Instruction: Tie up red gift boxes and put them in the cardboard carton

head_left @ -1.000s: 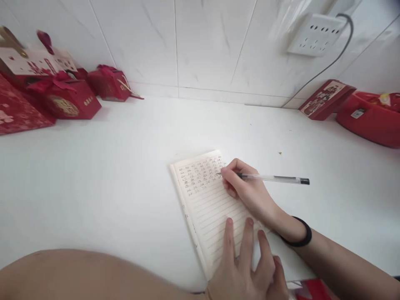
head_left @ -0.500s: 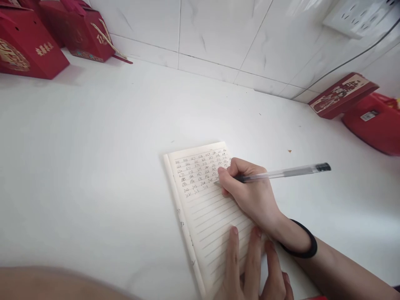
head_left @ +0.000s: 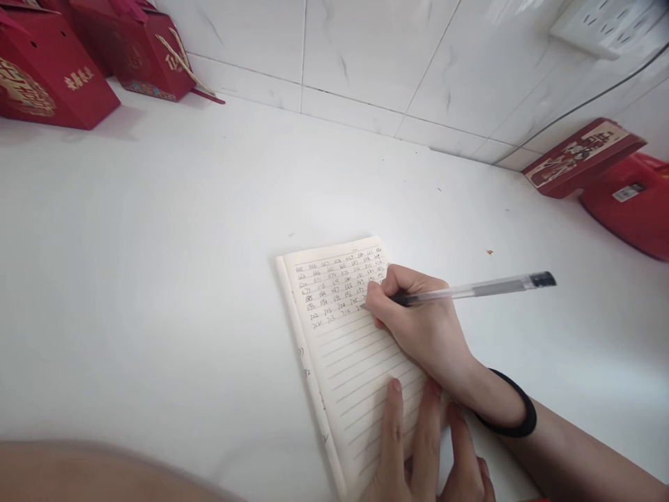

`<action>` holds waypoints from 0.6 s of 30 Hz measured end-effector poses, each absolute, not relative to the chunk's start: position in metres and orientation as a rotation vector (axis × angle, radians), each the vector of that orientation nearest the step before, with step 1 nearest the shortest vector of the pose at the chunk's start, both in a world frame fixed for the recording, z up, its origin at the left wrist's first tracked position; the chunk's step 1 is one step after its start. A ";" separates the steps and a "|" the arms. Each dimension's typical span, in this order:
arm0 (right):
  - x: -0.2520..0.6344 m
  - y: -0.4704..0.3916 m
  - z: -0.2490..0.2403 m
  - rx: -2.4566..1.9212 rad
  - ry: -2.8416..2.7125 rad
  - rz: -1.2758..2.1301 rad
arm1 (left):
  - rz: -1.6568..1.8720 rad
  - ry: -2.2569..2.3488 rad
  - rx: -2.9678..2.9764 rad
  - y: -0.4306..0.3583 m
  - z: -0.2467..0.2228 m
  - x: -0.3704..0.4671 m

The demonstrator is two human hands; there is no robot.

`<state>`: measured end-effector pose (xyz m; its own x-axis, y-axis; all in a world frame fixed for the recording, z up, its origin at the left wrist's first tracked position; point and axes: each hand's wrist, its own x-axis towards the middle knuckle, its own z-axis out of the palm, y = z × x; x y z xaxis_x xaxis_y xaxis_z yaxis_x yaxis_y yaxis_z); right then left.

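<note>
My right hand (head_left: 426,324) is closed around a clear gel pen (head_left: 486,286) with a black cap end, its tip on the page. Under it lies a lined notebook (head_left: 355,376), folded to one page, with rows of handwritten three-digit numbers across its upper part. The last row reads 712, 713, 714 and the start of another number beside the pen tip. My left hand (head_left: 426,446) rests with fingers spread on the lower right of the page. A black band (head_left: 515,404) circles my right wrist.
Red gift boxes (head_left: 57,70) stand at the back left of the white table (head_left: 157,279). A red box (head_left: 582,157) and a red bag (head_left: 627,202) sit at the right by the tiled wall (head_left: 355,63). A wall socket (head_left: 606,28) and cable are above.
A fresh stroke now stands after 714 in the last row, at the pen tip. My left hand stays on the page, and the view has shifted slightly.
</note>
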<state>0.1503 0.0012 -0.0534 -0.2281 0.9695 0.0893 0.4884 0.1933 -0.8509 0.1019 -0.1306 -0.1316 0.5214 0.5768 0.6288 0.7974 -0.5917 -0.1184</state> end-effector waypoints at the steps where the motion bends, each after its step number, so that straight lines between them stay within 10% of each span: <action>1: 0.150 0.001 -0.053 -1.365 -1.830 0.928 | -0.757 -1.132 -2.378 -0.131 -0.132 0.102; 18: 0.154 0.004 -0.053 -1.301 -1.606 1.122 | -0.867 -1.146 -2.269 -0.126 -0.129 0.104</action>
<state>0.1541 0.0043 -0.0526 -0.1825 0.9826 0.0354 0.3054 0.0908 -0.9479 0.1045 -0.1264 -0.1293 0.4566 0.5417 0.7058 0.8262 -0.5524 -0.1106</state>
